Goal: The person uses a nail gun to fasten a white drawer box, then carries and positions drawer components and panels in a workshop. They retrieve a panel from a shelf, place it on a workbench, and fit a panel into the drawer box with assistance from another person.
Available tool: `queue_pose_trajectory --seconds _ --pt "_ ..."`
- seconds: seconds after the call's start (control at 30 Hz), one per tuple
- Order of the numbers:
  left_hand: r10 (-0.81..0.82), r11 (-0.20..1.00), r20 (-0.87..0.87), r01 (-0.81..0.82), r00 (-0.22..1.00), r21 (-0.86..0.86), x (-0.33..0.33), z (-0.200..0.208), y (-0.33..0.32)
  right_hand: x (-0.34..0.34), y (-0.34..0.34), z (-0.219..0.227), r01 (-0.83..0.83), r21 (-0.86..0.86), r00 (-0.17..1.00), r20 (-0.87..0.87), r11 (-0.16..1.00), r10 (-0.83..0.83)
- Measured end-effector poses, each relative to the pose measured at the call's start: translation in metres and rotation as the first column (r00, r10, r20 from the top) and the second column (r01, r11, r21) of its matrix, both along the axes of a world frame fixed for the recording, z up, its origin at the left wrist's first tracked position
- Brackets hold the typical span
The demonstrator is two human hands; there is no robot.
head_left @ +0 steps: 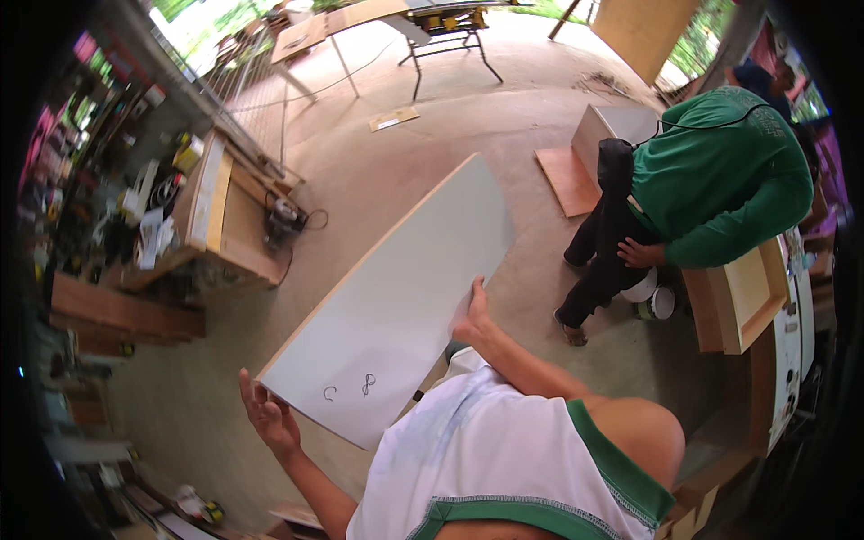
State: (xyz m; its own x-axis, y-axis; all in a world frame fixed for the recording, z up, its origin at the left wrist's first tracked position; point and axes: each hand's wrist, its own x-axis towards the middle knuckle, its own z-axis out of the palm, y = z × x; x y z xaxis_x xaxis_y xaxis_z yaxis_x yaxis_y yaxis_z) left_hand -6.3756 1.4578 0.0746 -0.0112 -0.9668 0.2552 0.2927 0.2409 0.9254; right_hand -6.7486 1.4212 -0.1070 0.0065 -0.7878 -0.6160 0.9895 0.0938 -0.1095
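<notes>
A long, pale grey wooden panel (396, 288) with a light wood edge slants across the space in front of my body. Dark hand-drawn marks show on its face near the close end. My left hand (268, 418) grips the near left corner, one finger raised past the edge. Along the opposite long side, my right hand (472, 315) holds the panel with the thumb up on its face; the other fingers are hidden beneath. Part of the near edge lies close to my white shirt.
A co-worker in a green top (720, 180) stands bent at the right, beside a wooden box (742, 297) and a bucket (661, 302). At left are a cluttered workbench (220, 202) and a power tool (286, 216). A saw stand (450, 45) and loose board (394, 119) lie ahead.
</notes>
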Motion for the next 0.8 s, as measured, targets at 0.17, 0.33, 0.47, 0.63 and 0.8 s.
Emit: queue_pose_trajectory --seconds 0.17,0.33,0.47,0.63,0.8 --pt "0.006 0.994 0.179 0.014 0.984 -0.112 -0.04 0.017 -0.145 -0.052 -0.11 0.008 -0.001 0.049 0.994 -0.113 0.999 0.006" --pt "-0.038 0.987 0.107 0.054 0.994 -0.153 -0.071 0.019 -0.256 -0.09 -0.204 0.029 0.11 -0.076 0.987 -0.106 0.991 -0.118" --pt "-0.014 0.991 0.2 0.041 0.98 -0.13 -0.091 0.012 -0.347 -0.119 -0.261 0.038 0.217 0.026 0.96 -0.187 0.976 -0.208" --pt "-0.243 0.956 0.307 0.281 0.92 -0.087 -0.121 0.0 -0.489 -0.149 -0.342 0.024 0.325 0.092 0.932 -0.199 0.941 -0.303" --pt "-0.429 0.879 0.451 0.476 0.782 0.011 -0.157 0.013 -0.637 -0.163 -0.419 0.03 0.461 0.08 0.88 -0.173 0.884 -0.443"
